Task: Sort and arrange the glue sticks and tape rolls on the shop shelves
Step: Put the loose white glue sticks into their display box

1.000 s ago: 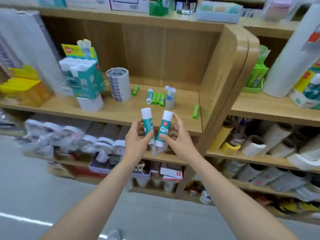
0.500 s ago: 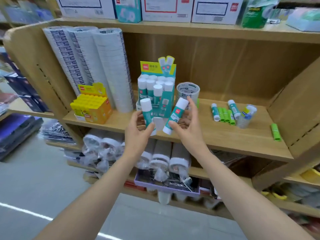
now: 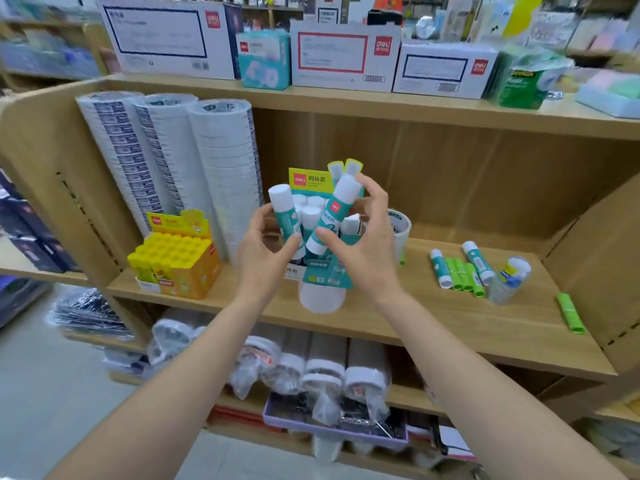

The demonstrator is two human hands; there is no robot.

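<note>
My left hand (image 3: 265, 252) grips a white-and-teal glue stick (image 3: 284, 213), held upright. Beside it, my right hand (image 3: 367, 249) pinches a second glue stick (image 3: 333, 211), tilted with its white cap up and to the right. Both sticks hover just in front of the teal display box (image 3: 313, 194) that holds several matching white-capped sticks on the wooden shelf (image 3: 398, 315). A tape roll (image 3: 401, 226) stands behind my right hand, partly hidden. To the right lie loose green and teal glue sticks (image 3: 460, 271) and one lone green stick (image 3: 569, 313).
A yellow box of glue sticks (image 3: 176, 259) sits left of the teal box. Tall stacks of tape rolls (image 3: 180, 161) lean at the back left. A small wrapped tape roll (image 3: 509, 280) stands by the loose sticks. Cartons (image 3: 332, 57) line the top shelf; bagged rolls (image 3: 308, 372) fill the lower one.
My view has swung left and closer to the shelf. Both hands have carried their glue sticks up and forward to the teal display box.
</note>
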